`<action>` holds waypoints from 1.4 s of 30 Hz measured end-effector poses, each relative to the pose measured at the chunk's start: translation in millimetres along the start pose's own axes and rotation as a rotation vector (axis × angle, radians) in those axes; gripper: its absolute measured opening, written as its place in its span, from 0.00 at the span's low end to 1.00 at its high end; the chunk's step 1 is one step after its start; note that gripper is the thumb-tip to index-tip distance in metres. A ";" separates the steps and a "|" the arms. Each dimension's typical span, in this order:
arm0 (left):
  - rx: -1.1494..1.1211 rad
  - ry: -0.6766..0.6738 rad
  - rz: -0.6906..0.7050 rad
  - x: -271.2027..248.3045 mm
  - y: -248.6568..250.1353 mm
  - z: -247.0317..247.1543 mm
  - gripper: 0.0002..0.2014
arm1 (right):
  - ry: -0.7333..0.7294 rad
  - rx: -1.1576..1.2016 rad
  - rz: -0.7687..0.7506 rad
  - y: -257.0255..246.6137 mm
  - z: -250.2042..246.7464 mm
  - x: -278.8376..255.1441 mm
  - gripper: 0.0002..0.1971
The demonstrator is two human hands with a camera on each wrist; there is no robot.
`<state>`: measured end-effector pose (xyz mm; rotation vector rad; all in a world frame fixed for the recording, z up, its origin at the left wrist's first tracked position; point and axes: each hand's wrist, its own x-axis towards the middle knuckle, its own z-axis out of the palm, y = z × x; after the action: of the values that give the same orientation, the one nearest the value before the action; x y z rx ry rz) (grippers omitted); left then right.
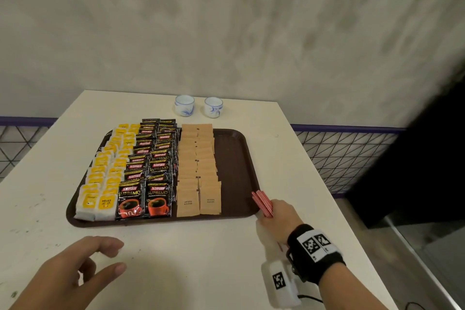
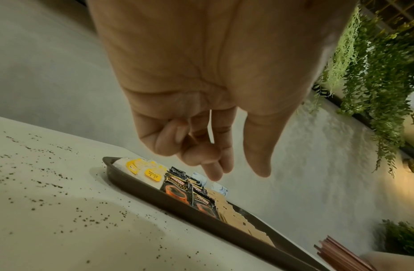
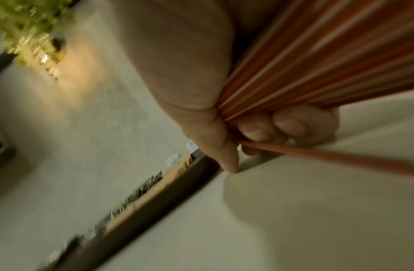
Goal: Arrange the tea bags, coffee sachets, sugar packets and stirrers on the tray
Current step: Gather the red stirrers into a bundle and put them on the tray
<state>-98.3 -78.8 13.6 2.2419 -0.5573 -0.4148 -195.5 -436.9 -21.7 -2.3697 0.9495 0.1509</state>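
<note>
A dark brown tray (image 1: pixel 236 158) lies on the white table. It carries rows of yellow-tagged tea bags (image 1: pixel 105 178), black Kopiko coffee sachets (image 1: pixel 151 171) and brown sugar packets (image 1: pixel 198 171); its right strip is bare. My right hand (image 1: pixel 276 214) grips a bundle of red stirrers (image 1: pixel 261 202) at the tray's near right corner, seen close up as the stirrers (image 3: pixel 317 64) with the hand (image 3: pixel 224 146) curled round them. My left hand (image 1: pixel 100 257) hovers over the table in front of the tray, fingers loosely bent and holding nothing, as the left hand (image 2: pixel 212 161) shows.
Two small white-and-blue cups (image 1: pixel 198 106) stand behind the tray near the table's far edge. A wire-mesh railing (image 1: pixel 339 156) runs behind the table, with a wall beyond. The table's right edge (image 1: pixel 352 209) drops off close to my right hand.
</note>
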 end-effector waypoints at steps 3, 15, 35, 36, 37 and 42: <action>0.001 0.010 0.014 -3.1 -3.8 1.0 0.30 | 0.047 0.270 -0.020 1.7 -11.4 -5.3 0.06; 0.042 0.042 0.062 -8.9 -10.2 13.0 0.32 | 0.388 0.865 -0.069 17.1 -33.5 7.4 0.07; 0.001 0.023 -0.005 -19.8 -13.3 20.6 0.19 | 0.377 0.855 -0.119 37.6 -27.1 19.2 0.05; -0.019 0.040 -0.008 -18.5 -16.5 20.1 0.17 | 0.376 0.863 -0.120 38.0 -28.0 20.9 0.06; -0.033 0.051 -0.007 -17.7 -19.2 19.2 0.19 | 0.376 0.874 -0.119 37.8 -28.7 21.9 0.06; -0.030 0.071 -0.018 -17.9 -18.9 18.1 0.22 | 0.371 0.887 -0.115 38.1 -32.3 25.1 0.08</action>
<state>-116.9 -69.3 -10.3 2.2245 -0.4914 -0.3487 -205.6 -491.9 -20.5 -1.6230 0.7996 -0.6469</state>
